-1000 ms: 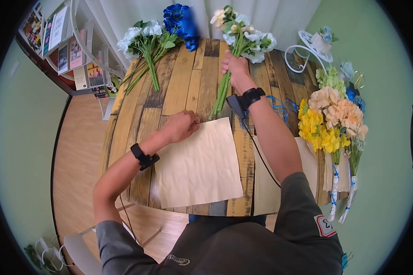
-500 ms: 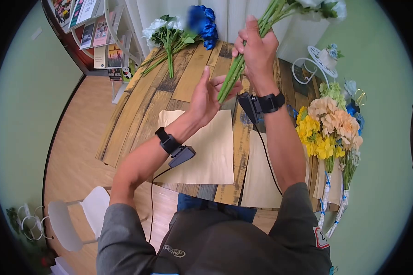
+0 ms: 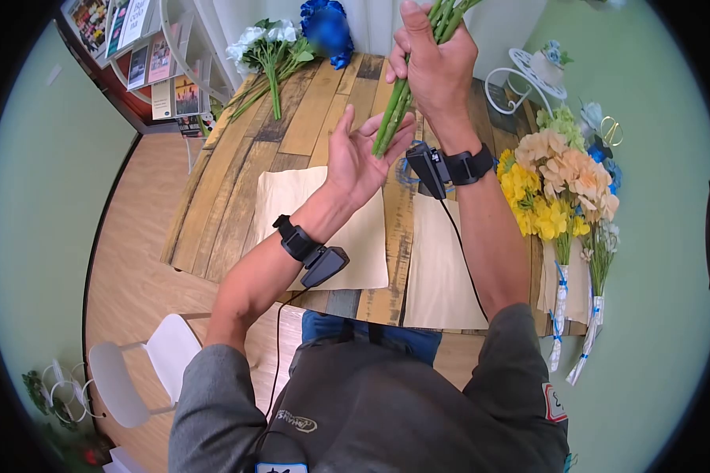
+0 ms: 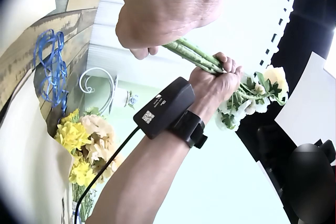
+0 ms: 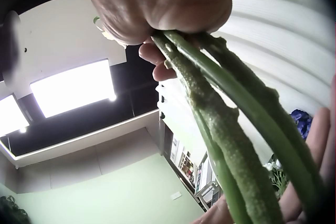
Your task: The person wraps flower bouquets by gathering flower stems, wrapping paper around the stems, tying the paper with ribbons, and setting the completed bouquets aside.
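Note:
My right hand [image 3: 443,75] grips a bundle of green flower stems [image 3: 394,118], raised above the table and slanting. Its blossoms are out of the head view. In the left wrist view they show as white and cream flowers [image 4: 244,106] beyond the right hand. Below, my left hand [image 3: 357,162] is open with its palm up and fingers straight, the cut stem ends right at its palm and fingers. Seen from the right wrist, several thick stems [image 5: 210,113] run down from the fist toward the left hand. A cream wrapping sheet [image 3: 347,244] lies on the table under the left forearm.
Another cream sheet [image 3: 442,268] lies to the right. White flowers [image 3: 272,51] and a blue bunch [image 3: 327,35] are at the back left. Yellow flowers [image 3: 532,201] and peach flowers [image 3: 580,177] with wrapped stems lie at the right edge, near blue ribbon [image 4: 51,66].
My right hand has lifted the flowers from the table's back and brought them up and closer. The left hand has left the sheet, turned palm up and moved to the stem ends.

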